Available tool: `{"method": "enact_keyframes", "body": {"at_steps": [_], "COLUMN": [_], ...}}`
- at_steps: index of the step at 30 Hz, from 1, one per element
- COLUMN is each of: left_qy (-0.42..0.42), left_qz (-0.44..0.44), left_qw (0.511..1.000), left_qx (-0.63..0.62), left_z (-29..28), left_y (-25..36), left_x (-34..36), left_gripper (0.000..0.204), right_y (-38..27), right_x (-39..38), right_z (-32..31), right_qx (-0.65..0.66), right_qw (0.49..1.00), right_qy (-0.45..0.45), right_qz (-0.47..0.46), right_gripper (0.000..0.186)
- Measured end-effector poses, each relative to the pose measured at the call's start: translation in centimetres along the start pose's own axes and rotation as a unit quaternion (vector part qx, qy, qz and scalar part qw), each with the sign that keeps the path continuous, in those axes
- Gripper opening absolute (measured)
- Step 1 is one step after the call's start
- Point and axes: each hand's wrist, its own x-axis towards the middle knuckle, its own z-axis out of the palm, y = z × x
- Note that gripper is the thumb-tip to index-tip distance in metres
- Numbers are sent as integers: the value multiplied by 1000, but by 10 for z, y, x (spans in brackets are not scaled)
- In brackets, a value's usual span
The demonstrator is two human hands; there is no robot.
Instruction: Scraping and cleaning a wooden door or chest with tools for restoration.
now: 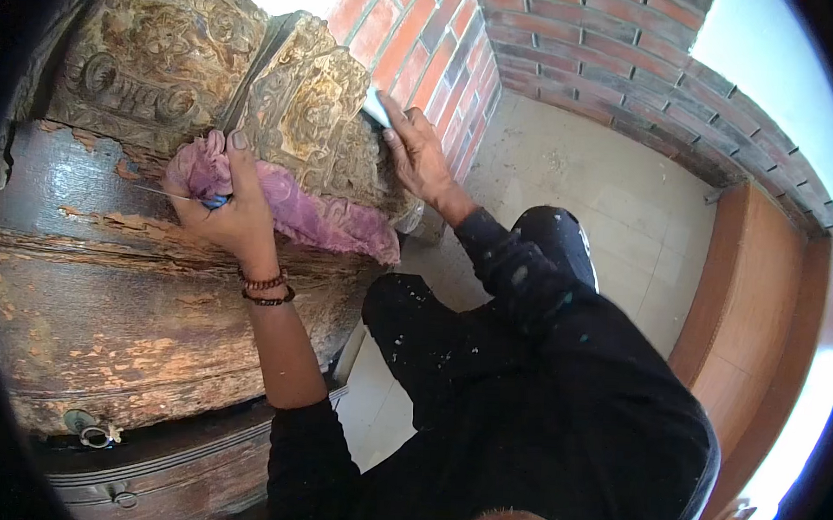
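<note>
My left hand (pixel 228 201) is closed around a crumpled purple-pink rag (pixel 330 224), which trails to the right over the carved wood. In the same grip is a thin tool (pixel 216 201) with a blue part and a narrow metal shaft pointing left; its exact kind does not show. My right hand (pixel 423 158) is closed on a smooth white object (pixel 377 108) at the right edge of the carving; most of it is hidden. Both hands are at an old wooden furniture piece (pixel 155 295) with a carved panel (pixel 312 97) and worn, flaking paint.
Ring pulls (pixel 95 435) hang on the lower front of the furniture. A red brick wall (pixel 593 59) stands behind and to the right. Pale floor tiles (pixel 615 194) lie beside my knees. A brown wooden ledge (pixel 740 302) runs along the far right.
</note>
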Motion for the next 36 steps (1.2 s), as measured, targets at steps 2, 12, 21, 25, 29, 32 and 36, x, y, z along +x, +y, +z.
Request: {"method": "enact_keyframes", "body": {"at_steps": [2, 12, 21, 25, 29, 32, 36], "left_qy": [3, -13, -32, -1, 0, -5, -74], "left_qz": [36, 31, 22, 67, 54, 51, 127], "left_qw": [999, 999, 999, 997, 998, 996, 987], "left_qx": [18, -31, -14, -43, -32, -71, -66], "left_z": [-20, -3, -7, 6, 7, 5, -9], "left_y": [1, -9, -7, 2, 2, -11, -13], "left_x": [7, 6, 2, 9, 9, 8, 22], "left_gripper": [35, 39, 35, 40, 39, 39, 35], "right_y": [16, -7, -30, 51, 30, -60, 20], "right_x": [-19, -6, -19, -91, -73, -28, -95], "right_z": [14, -1, 32, 61, 69, 53, 72], "right_qx": [30, 45, -57, -8, -72, -18, -54], "right_qw": [998, 994, 986, 977, 975, 966, 956], "right_qy": [34, 71, 159, 210, 191, 252, 122], "right_qz": [50, -76, -1, 33, 91, -60, 263], "right_gripper": [52, 53, 55, 55, 56, 55, 61]}}
